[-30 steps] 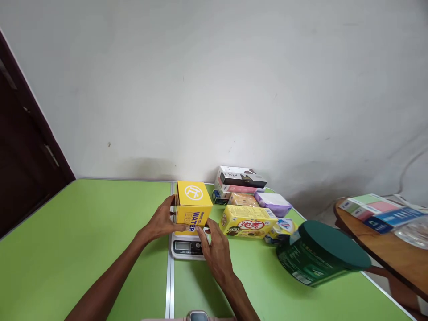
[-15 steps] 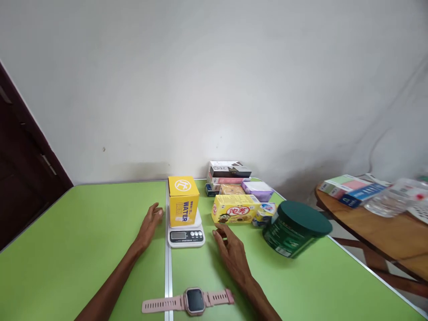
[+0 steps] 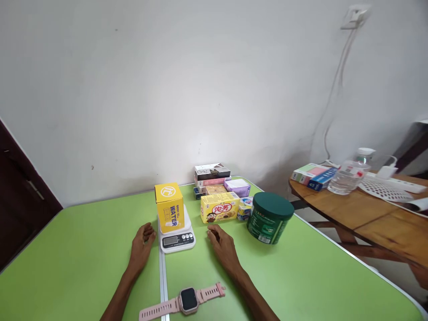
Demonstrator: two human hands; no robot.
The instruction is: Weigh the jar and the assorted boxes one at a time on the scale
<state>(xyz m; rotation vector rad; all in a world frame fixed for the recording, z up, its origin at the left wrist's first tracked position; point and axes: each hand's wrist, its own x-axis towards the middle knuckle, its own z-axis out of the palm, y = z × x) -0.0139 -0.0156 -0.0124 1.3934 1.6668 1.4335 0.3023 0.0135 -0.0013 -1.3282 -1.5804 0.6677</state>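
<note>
A yellow box (image 3: 170,214) marked "WATER" stands upright on a white kitchen scale (image 3: 178,241), whose display looks blank. My left hand (image 3: 141,246) is just left of the scale, apart from it, with loosely curled fingers and nothing in them. On the other side, my right hand (image 3: 223,249) rests empty over the table, thumb and fingers slightly bent and apart. Beyond its fingertips lies a yellow snack box (image 3: 220,208). Closer to me, a smartwatch (image 3: 188,299) with a pink strap lies flat across the table's seam.
A green lidded tub (image 3: 269,218) stands right of the small blue-and-yellow packs (image 3: 245,207). Stacked boxes (image 3: 212,171) and a purple-white pack (image 3: 237,187) sit by the wall. A wooden side table (image 3: 377,223) carries a clear bottle (image 3: 347,177) and boxes (image 3: 312,174).
The view has swung to the right, showing more of the side table and a wall socket. My left hand has drawn back slightly toward me, its fingers more curled. The box stays on the scale.
</note>
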